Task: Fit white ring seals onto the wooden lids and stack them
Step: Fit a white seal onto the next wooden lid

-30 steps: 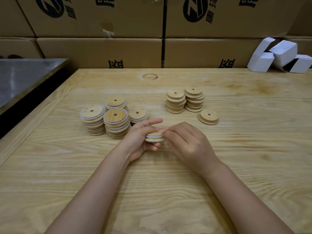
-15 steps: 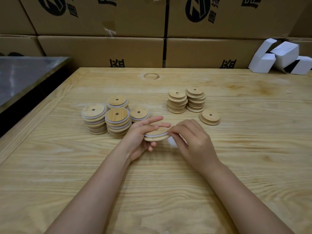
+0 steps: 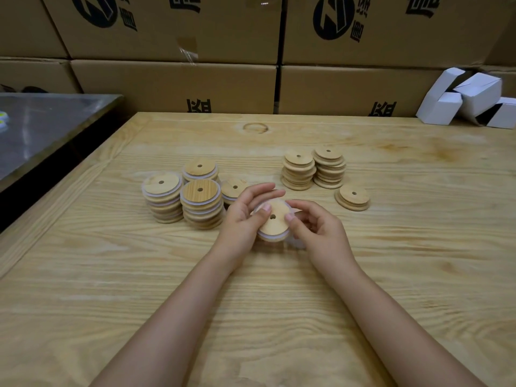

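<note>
Brown cardboard boxes [image 3: 173, 85], printed with a round black logo and bold black characters I cannot read, line the far edge of the pale, grainy wooden bench [image 3: 111, 275]. White-ringed stacks [image 3: 201, 208] of round lids stand left of centre and bare stacks [image 3: 312, 171] right of centre. At its middle the left hand [image 3: 240, 222] and right hand [image 3: 318, 233] pinch a tilted wooden lid [image 3: 275, 219] with a centre hole, thumbs on its face, and a white ring seal [image 3: 272, 237] bands its lower rim.

Pale wood table [image 3: 391, 275], bold grain, smooth, low sheen. The held lid [image 3: 275, 219]: light wood, fine striped grain, matt. Its white ring seal [image 3: 272, 236]: translucent, soft-looking. Far cardboard boxes [image 3: 173, 88]: matt brown. Left worktop [image 3: 42, 129]: dull grey metal, faint reflections. Far-right cartons [image 3: 458, 101]: matt white card.
</note>
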A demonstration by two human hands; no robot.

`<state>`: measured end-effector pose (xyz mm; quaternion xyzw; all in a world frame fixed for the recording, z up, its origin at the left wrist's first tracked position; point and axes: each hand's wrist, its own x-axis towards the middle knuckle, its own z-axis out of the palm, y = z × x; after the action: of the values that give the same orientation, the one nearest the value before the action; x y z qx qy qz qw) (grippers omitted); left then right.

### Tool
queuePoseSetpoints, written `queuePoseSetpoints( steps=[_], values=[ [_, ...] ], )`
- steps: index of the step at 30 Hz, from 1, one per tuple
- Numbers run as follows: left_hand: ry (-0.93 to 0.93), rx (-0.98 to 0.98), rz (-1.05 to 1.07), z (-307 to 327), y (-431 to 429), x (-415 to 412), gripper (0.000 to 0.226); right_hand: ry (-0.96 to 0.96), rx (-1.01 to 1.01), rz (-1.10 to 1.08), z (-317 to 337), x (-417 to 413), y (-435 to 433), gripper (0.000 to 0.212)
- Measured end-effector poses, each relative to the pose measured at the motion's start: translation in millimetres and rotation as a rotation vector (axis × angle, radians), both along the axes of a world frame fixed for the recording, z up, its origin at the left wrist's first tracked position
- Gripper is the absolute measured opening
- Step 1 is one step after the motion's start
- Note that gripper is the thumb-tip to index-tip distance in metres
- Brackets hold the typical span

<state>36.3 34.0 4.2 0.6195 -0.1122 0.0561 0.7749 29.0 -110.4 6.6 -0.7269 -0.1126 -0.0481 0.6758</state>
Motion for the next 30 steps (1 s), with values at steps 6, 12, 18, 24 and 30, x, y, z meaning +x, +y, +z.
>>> queuePoseSetpoints(
  steps=[6,12,18,24,30],
  values=[
    [0.042,0.271,0.194,-5.5,-6.6,-0.9,0.028,0.058,0.089,-0.214,-0.5,18.1,-0.3,0.023],
    [0.032,1.074,0.524,-5.1,2.2,-2.8,0.023,0.181,0.092,-0.249,7.0,50.5,16.4,0.026],
    [0.018,1.232,0.484,-3.2,-0.7,-2.4,0.022,0.293,0.060,-0.142,20.8,83.6,61.3,0.026],
    [-0.004,1.230,0.480,-5.0,0.1,-1.0,0.021,0.354,0.004,-0.176,15.1,89.4,85.9,0.018],
    [-0.041,1.277,0.477,-8.0,-0.3,0.1,0.024,0.228,-0.198,-0.203,11.3,86.2,89.1,0.025]
  ],
)
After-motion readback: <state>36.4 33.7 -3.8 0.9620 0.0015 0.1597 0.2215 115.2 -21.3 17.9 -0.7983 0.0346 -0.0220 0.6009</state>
